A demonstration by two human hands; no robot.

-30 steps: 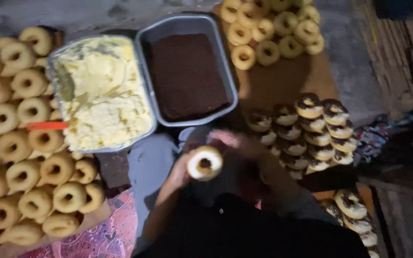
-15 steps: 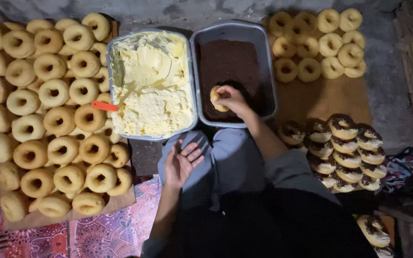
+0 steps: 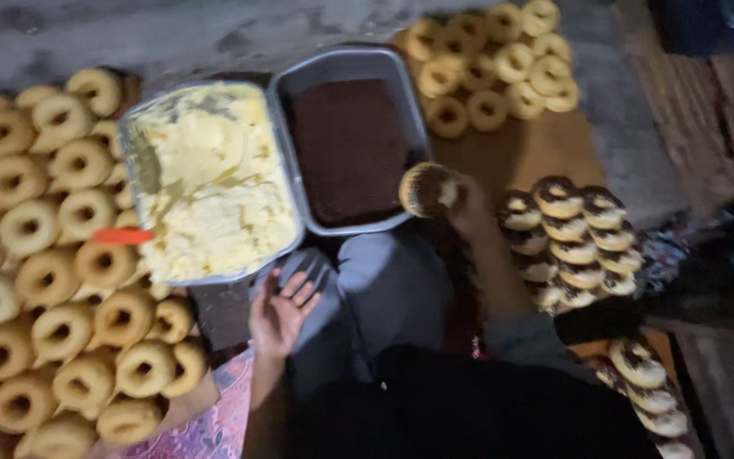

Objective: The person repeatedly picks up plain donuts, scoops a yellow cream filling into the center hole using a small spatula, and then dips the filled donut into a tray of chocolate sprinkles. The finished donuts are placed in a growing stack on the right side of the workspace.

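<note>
Hands first, from my seat at the far end of the feed: my left hand [image 3: 280, 310] rests open and empty, palm up and fingers spread, on my grey trouser knee [image 3: 384, 289], just below the near corner of the cream tray. Left of it I see the plain doughnuts [image 3: 48, 280] laid in rows on brown board. Next comes the tray of pale yellow cream [image 3: 210, 183], with an orange handle [image 3: 122, 236] poking out of its left edge. Touching it on the right is the tray of dark chocolate sprinkles [image 3: 350, 149]. My right hand [image 3: 467, 202] pinches one doughnut [image 3: 425, 189] by its edge, its sprinkle-coated face tilted toward me, just off the near right corner of the chocolate tray. Right of that hand I see the finished, chocolate-topped doughnuts [image 3: 573, 229] stacked in overlapping rows. More plain doughnuts [image 3: 494, 64] sit at the far right, beyond the trays.
</note>
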